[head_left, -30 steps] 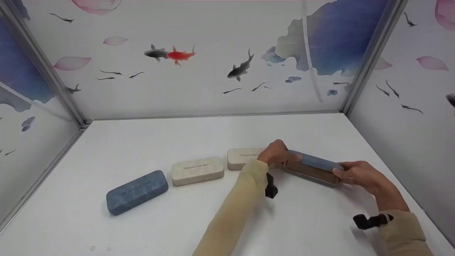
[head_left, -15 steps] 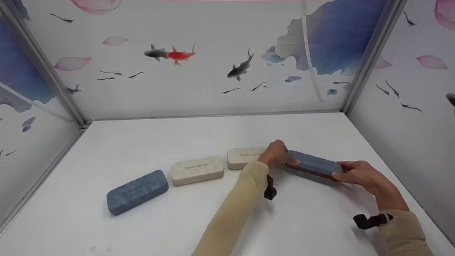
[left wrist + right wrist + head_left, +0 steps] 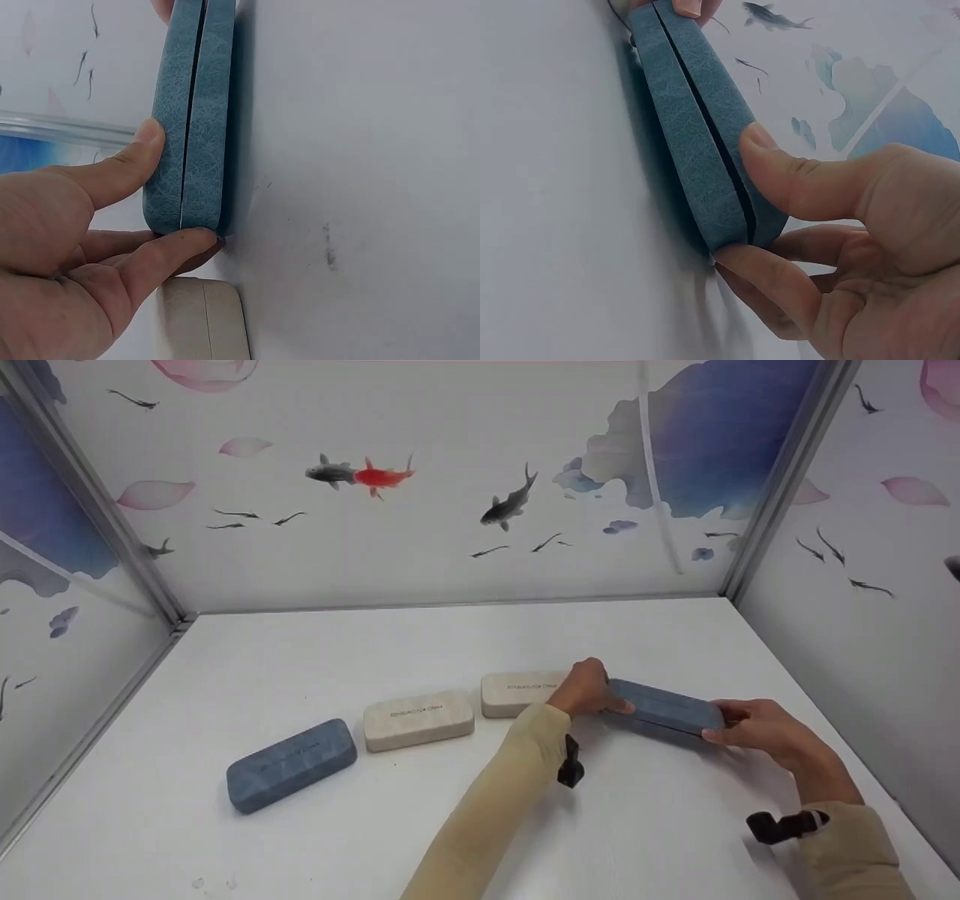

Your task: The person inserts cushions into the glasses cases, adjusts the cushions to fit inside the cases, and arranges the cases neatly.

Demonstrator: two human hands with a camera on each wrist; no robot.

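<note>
At the right of the table, a blue glasses case (image 3: 667,709) lies between my two hands, its lid down with a thin dark gap along the front seam. My left hand (image 3: 589,688) grips its left end, thumb on the lid and fingers at the end face. The right hand (image 3: 761,731) holds the opposite end, with the thumb (image 3: 769,154) on the lid and fingers round the lower corner. In the left wrist view the seam of the blue case (image 3: 187,120) narrows toward the left hand's end. What lies inside the case is hidden.
A cream glasses case (image 3: 517,694) sits just left of my left hand, partly covered by it. Farther left are another cream case (image 3: 418,721) and a second blue case (image 3: 291,765). Printed panels (image 3: 420,562) wall in the white table (image 3: 420,840) at back and sides.
The blue case's lid has come down: its brown interior showed wide a second ago, and now only a narrow dark gap is left. Both hands have stayed at its ends.
</note>
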